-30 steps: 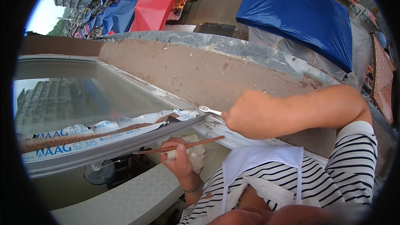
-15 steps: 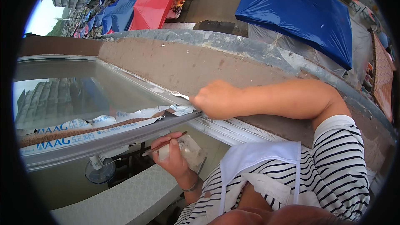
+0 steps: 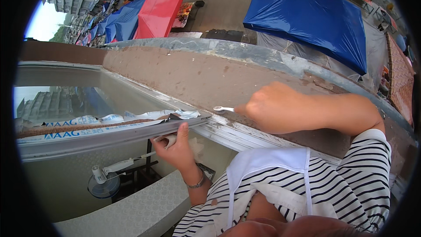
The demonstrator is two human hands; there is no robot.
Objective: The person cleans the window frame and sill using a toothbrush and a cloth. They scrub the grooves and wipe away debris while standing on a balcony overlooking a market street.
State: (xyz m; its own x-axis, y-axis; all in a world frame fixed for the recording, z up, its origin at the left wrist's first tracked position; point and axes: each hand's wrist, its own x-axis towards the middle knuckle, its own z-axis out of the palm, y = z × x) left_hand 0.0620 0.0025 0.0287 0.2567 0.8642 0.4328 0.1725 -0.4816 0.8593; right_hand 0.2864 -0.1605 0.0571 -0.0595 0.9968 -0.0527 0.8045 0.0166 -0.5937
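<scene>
The right hand point(image 3: 274, 107) is curled into a closed grip on a small white-tipped tool point(image 3: 223, 109), whose tip points left and lies just above the white window frame point(image 3: 245, 134), near the corner of the pane; the fingers are wrapped tight, with only the tool's front end showing. The left hand point(image 3: 177, 147) reaches up from below and clamps on the lower edge of the sash point(image 3: 109, 138), thumb on top, fingers folded under it; a scrap of pale material sits pinched in that grip. A metal bracelet point(image 3: 196, 183) circles the left wrist; torn protective film point(image 3: 131, 117) lies along the glass point(image 3: 66, 101); a brown ledge point(image 3: 210, 77) runs behind; blue and red canopies stand far below.
</scene>
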